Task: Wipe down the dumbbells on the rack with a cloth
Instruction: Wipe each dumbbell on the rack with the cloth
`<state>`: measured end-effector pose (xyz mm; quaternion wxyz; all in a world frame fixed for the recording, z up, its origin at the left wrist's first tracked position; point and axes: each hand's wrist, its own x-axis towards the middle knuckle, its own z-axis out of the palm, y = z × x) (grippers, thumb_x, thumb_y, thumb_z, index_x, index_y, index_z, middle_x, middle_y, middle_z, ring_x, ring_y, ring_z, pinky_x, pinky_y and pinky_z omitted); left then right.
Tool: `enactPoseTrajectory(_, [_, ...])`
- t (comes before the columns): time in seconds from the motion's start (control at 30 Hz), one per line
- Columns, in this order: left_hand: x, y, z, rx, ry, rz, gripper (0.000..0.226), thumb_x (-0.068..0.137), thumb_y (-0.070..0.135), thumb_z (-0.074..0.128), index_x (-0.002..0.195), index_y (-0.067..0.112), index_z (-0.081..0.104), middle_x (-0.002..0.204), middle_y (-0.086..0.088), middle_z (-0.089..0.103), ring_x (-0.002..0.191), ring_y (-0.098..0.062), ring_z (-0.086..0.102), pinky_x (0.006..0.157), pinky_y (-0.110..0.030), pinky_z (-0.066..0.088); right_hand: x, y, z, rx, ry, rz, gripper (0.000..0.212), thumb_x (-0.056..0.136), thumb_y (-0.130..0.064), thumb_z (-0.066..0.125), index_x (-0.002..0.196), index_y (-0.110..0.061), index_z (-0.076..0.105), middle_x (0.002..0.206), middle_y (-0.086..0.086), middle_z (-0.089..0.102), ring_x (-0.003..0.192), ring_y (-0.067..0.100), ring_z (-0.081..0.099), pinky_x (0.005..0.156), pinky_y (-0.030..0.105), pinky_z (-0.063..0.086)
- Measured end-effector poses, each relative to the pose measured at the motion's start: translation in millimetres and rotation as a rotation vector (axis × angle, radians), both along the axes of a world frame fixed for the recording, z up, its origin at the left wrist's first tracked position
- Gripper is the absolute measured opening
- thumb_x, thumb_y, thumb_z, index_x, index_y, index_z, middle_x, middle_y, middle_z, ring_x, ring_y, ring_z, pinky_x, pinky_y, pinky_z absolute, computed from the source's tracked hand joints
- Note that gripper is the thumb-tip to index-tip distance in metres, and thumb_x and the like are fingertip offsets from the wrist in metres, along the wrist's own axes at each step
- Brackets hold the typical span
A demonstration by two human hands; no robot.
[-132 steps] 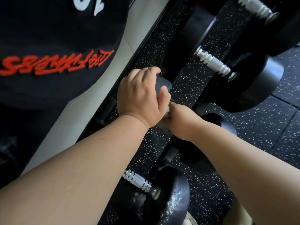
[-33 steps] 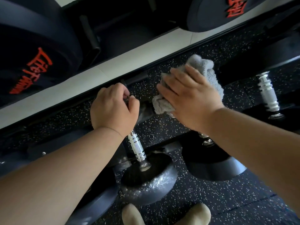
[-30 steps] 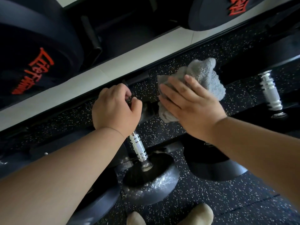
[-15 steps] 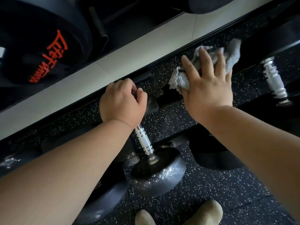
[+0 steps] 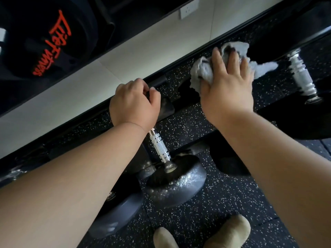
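While the left hand [image 5: 134,102] stays curled round the dumbbell's [image 5: 159,149] far head, the right hand [image 5: 227,86], fingers flat, has pushed the grey cloth [image 5: 202,72] further right of it. Wiping seems mid-stroke.

At upper left we see a large round black weight plate [image 5: 53,42] with red script lettering, standing before a pale cream tiled wall [image 5: 143,47]. Near the top, that wall carries a small white socket [image 5: 189,8]. Below lies black rubber flooring flecked with white [image 5: 223,208], and at the bottom edge two beige fuzzy slippers [image 5: 231,230].
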<state>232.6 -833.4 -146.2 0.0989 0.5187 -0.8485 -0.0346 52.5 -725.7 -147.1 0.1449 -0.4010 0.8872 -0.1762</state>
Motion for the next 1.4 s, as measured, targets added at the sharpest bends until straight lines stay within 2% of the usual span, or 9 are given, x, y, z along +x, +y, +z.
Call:
enactPoseTrajectory(0.23, [2.7, 0.7, 0.0, -0.007, 0.034, -0.007, 0.038, 0.090, 0.047, 0.033, 0.088, 0.022, 0.063, 0.082, 0.007, 0.064, 0.088, -0.022, 0.052, 0.062, -0.034, 0.033, 26.8, 30.7, -18.7, -0.009, 0.112, 0.113, 0.085, 0.095, -0.037, 0.044, 0.164, -0.007, 0.005, 0.170, 0.022, 0.003, 0.157, 0.044, -0.002, 0.128, 0.055, 0.004])
enactPoseTrajectory(0.4, [2.9, -1.1, 0.4, 0.005, 0.018, -0.035, 0.037, 0.091, 0.045, 0.036, 0.091, 0.021, 0.065, 0.083, 0.005, 0.065, 0.089, -0.027, 0.056, 0.060, -0.036, 0.039, -20.2, 8.4, -8.2, -0.044, 0.007, 0.063, 0.083, 0.092, -0.059, 0.023, 0.164, -0.017, 0.019, 0.168, 0.012, 0.024, 0.153, 0.038, 0.022, 0.127, 0.048, 0.019])
enactPoseTrajectory(0.5, [3.0, -2.3, -0.9, 0.022, 0.014, -0.059, 0.036, 0.091, 0.044, 0.038, 0.092, 0.021, 0.066, 0.082, 0.005, 0.066, 0.087, -0.025, 0.056, 0.056, -0.038, 0.044, -64.0, -24.0, 6.2, -0.042, -0.150, -0.018, 0.055, 0.096, -0.060, 0.036, 0.137, -0.031, 0.059, 0.124, -0.003, 0.066, 0.111, 0.026, 0.064, 0.082, 0.036, 0.053])
enactPoseTrajectory(0.6, [2.7, -3.8, -0.7, 0.036, 0.008, -0.064, 0.037, 0.090, 0.045, 0.038, 0.092, 0.021, 0.066, 0.082, 0.006, 0.066, 0.087, -0.025, 0.057, 0.056, -0.040, 0.047, -77.1, -40.3, 11.7, 0.010, -0.309, -0.096, 0.038, 0.100, -0.054, 0.043, 0.111, -0.029, 0.068, 0.091, -0.006, 0.066, 0.079, 0.016, 0.062, 0.058, 0.027, 0.042])
enactPoseTrajectory(0.77, [1.9, -3.8, -1.0, 0.039, -0.007, -0.071, 0.036, 0.089, 0.043, 0.039, 0.093, 0.019, 0.066, 0.084, 0.003, 0.068, 0.086, -0.028, 0.057, 0.056, -0.038, 0.042, -27.5, -18.3, -5.4, -0.087, 0.064, 0.074, 0.048, 0.101, -0.051, 0.037, 0.138, -0.027, 0.056, 0.153, 0.005, 0.046, 0.145, 0.037, 0.035, 0.115, 0.059, 0.032])
enactPoseTrajectory(0.97, [1.2, -3.6, 1.0, 0.045, -0.008, -0.074, 0.036, 0.090, 0.042, 0.041, 0.095, 0.018, 0.066, 0.086, 0.001, 0.069, 0.087, -0.029, 0.058, 0.056, -0.038, 0.043, 0.9, -6.4, -2.2, -0.033, 0.213, 0.350, 0.055, 0.094, -0.043, 0.047, 0.144, -0.022, 0.055, 0.157, 0.002, 0.046, 0.155, 0.038, 0.020, 0.123, 0.063, 0.012])
enactPoseTrajectory(1.13, [-1.1, -3.9, 6.1, 0.069, 0.036, -0.028, 0.035, 0.094, 0.045, 0.038, 0.097, 0.021, 0.063, 0.085, 0.005, 0.065, 0.089, -0.024, 0.055, 0.062, -0.040, 0.044, 24.3, 7.6, 1.4, -0.359, -0.127, 0.297, 0.047, 0.099, -0.030, 0.046, 0.141, -0.013, 0.059, 0.150, -0.001, 0.055, 0.153, 0.021, 0.030, 0.129, 0.039, 0.012])
enactPoseTrajectory(1.27, [0.5, -3.1, 7.1, 0.103, 0.142, 0.089, 0.029, 0.097, 0.043, 0.040, 0.096, 0.024, 0.062, 0.081, 0.012, 0.054, 0.092, -0.017, 0.046, 0.069, -0.035, 0.035, 55.9, 2.6, 4.3, -0.337, -0.326, 0.214, 0.048, 0.104, -0.030, 0.040, 0.148, -0.016, 0.052, 0.154, -0.004, 0.050, 0.154, 0.013, 0.026, 0.129, 0.035, 0.012])
enactPoseTrajectory(1.4, [8.8, 2.8, 3.8, 0.101, 0.332, 0.126, 0.039, 0.094, 0.045, 0.036, 0.102, 0.020, 0.064, 0.092, 0.009, 0.059, 0.097, -0.022, 0.052, 0.081, -0.035, 0.039, 79.2, 1.1, 23.5, -0.291, -0.879, -0.028, 0.050, 0.108, -0.054, 0.029, 0.132, -0.021, 0.059, 0.126, -0.005, 0.069, 0.120, 0.010, 0.062, 0.104, 0.040, 0.053])
